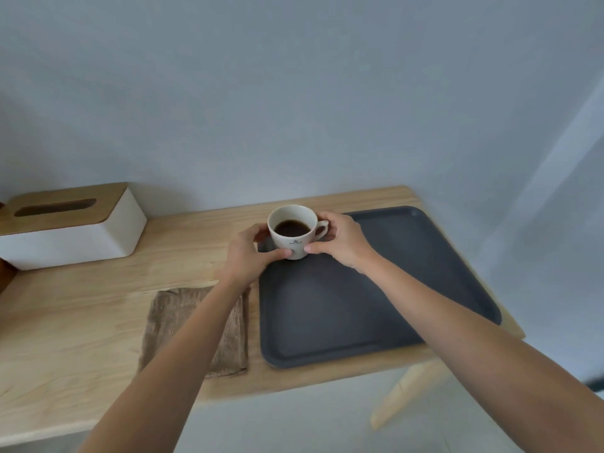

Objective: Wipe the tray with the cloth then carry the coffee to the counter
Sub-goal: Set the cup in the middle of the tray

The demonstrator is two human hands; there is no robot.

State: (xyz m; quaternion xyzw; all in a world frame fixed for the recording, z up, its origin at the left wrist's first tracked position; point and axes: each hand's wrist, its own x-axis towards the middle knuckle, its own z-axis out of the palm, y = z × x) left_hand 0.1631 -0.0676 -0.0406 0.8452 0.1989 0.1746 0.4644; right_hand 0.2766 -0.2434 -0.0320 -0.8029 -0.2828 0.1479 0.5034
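A white coffee cup (292, 238) with dark coffee inside stands at the far left corner of the dark grey tray (376, 305). My left hand (248, 256) grips the cup's left side with the thumb across its front. My right hand (343, 240) holds the right side at the handle. A brown folded cloth (170, 318) lies flat on the table just left of the tray, partly hidden under my left forearm.
A white tissue box (72, 230) with a wooden lid sits at the back left of the light wooden table (81, 322). The table's right edge and a slanted leg (405, 393) are beside the tray. A pale wall rises behind.
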